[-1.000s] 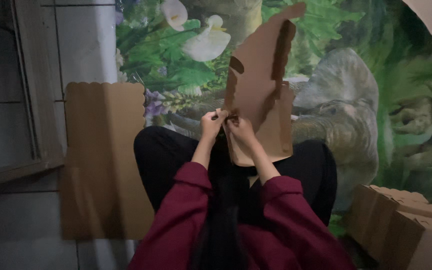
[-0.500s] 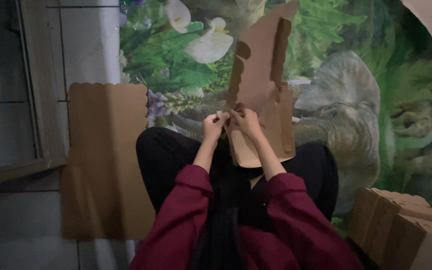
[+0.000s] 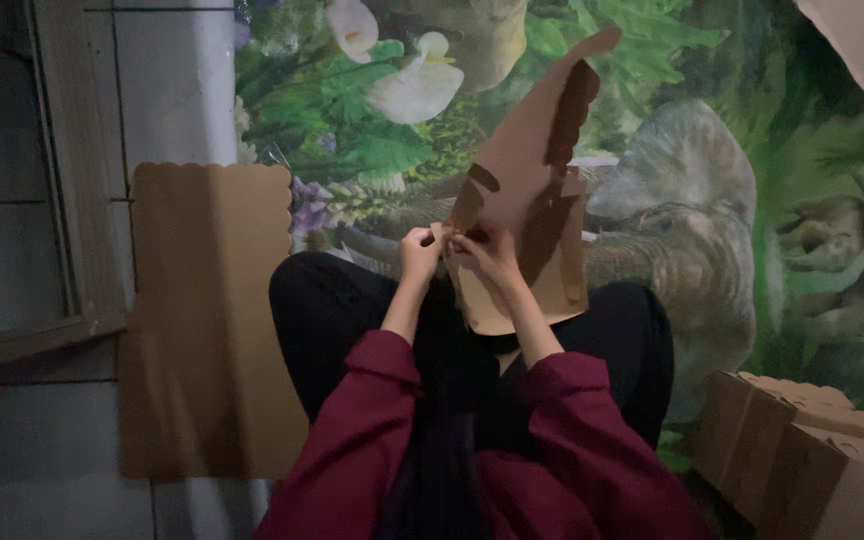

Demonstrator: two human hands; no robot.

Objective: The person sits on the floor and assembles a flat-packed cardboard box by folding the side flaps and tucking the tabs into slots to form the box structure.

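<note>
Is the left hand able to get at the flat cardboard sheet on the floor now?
Probably yes, once it lets go: the left hand pinches the die-cut cardboard piece, and the flat cardboard sheet lies uncovered beside it.

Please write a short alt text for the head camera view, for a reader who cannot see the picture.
Seen from above, a seated person in dark red sleeves holds a brown die-cut cardboard piece with the left hand and the right hand pinching its left edge. A stack of flat scalloped cardboard sheets lies to the left, and folded cardboard boxes sit at the lower right, on a mat with a plant print.
</note>
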